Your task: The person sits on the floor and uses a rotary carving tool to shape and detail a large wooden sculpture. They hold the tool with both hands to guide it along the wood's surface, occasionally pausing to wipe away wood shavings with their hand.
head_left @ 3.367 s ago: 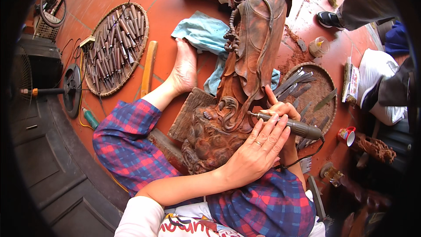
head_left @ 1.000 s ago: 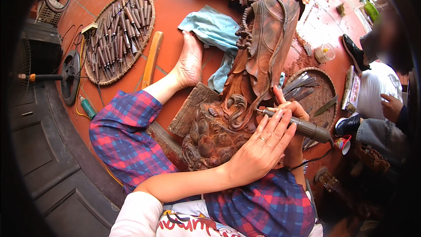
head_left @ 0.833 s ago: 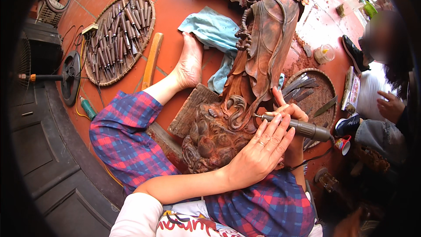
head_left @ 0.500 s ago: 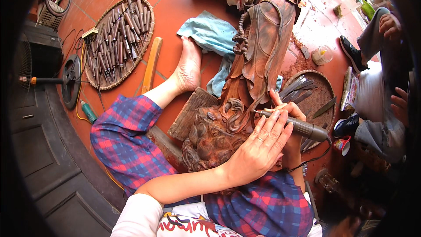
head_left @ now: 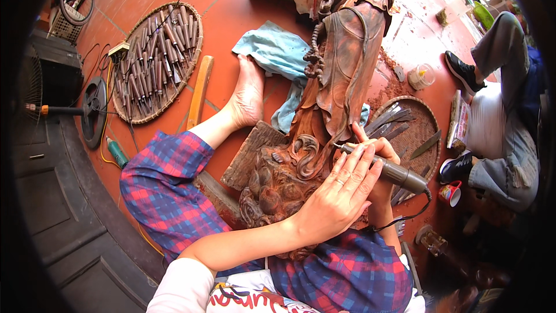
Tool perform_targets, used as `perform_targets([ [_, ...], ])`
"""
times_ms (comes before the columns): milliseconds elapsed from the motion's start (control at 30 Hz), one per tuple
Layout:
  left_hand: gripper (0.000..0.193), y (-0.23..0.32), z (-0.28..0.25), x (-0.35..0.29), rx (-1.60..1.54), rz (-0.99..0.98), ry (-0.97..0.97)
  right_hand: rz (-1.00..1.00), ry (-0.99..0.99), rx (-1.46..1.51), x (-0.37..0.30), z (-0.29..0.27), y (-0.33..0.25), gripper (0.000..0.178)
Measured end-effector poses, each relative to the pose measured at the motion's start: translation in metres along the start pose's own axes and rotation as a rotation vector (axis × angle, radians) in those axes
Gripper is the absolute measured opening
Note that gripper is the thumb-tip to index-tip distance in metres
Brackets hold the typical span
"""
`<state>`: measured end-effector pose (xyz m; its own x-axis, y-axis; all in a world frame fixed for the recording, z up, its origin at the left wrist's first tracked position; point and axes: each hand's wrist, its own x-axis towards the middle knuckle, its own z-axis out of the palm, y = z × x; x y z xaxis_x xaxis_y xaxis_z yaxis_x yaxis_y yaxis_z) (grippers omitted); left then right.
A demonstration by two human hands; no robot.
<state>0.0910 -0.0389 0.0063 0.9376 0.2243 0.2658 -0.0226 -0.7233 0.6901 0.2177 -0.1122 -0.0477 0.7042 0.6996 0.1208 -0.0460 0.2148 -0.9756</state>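
A carved reddish-brown wooden statue (head_left: 349,61) lies stretched out away from me, its knotted, curling base (head_left: 272,188) close to my lap. My right hand (head_left: 385,149) is wrapped round a dark corded rotary tool (head_left: 403,177), partly hidden behind my left hand. The tool's thin metal tip meets or nearly meets the carving where the robe folds join the curled base. Across the tool and right hand rests my left hand (head_left: 336,191), fingers stretched out and close together, a ring on one of them. Its forearm crosses above the base.
A round woven tray (head_left: 198,52) of wood-handled chisels lies far left. On the right, another tray (head_left: 431,117) bears dark flat blades. A blue cloth (head_left: 272,46) and wooden blocks (head_left: 250,153) touch the statue. Another person's jeans-clad legs (head_left: 504,162) are at right, near a cup (head_left: 450,193).
The view has shifted slightly. My hands and the tool stay at nearly the same place on the carving. At right, the other person has moved, and their hands no longer show.
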Motion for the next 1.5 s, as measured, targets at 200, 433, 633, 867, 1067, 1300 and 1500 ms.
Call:
perform_targets([
  [200, 0.075, 0.005, 0.002, -0.006, -0.057, -0.017, -0.006, -0.046, -0.067, -0.066, 0.001, -0.004, -0.002, 0.020],
  [433, 0.074, -0.001, -0.002, 0.001, -0.051, 0.012, 0.012, 0.042, 0.105, 0.029, -0.002, 0.009, -0.006, 0.016],
  [633, 0.074, -0.002, -0.003, -0.010, -0.016, 0.006, -0.004, 0.004, -0.035, -0.024, -0.002, 0.003, 0.001, 0.018],
  [867, 0.073, 0.003, -0.004, 0.005, 0.021, 0.010, -0.035, 0.006, 0.003, -0.183, -0.002, -0.003, 0.000, 0.021],
  [1067, 0.079, 0.010, 0.002, -0.004, 0.027, 0.043, -0.030, -0.098, -0.199, -0.122, 0.002, -0.019, 0.003, 0.022],
  [1300, 0.074, 0.025, -0.004, -0.012, -0.122, 0.000, 0.058, -0.041, -0.093, 0.120, -0.003, -0.015, 0.005, 0.017],
  [1500, 0.041, 0.033, -0.013, -0.037, -0.805, -0.646, -0.093, 0.026, -0.036, 0.072, -0.005, -0.004, -0.002, 0.012],
])
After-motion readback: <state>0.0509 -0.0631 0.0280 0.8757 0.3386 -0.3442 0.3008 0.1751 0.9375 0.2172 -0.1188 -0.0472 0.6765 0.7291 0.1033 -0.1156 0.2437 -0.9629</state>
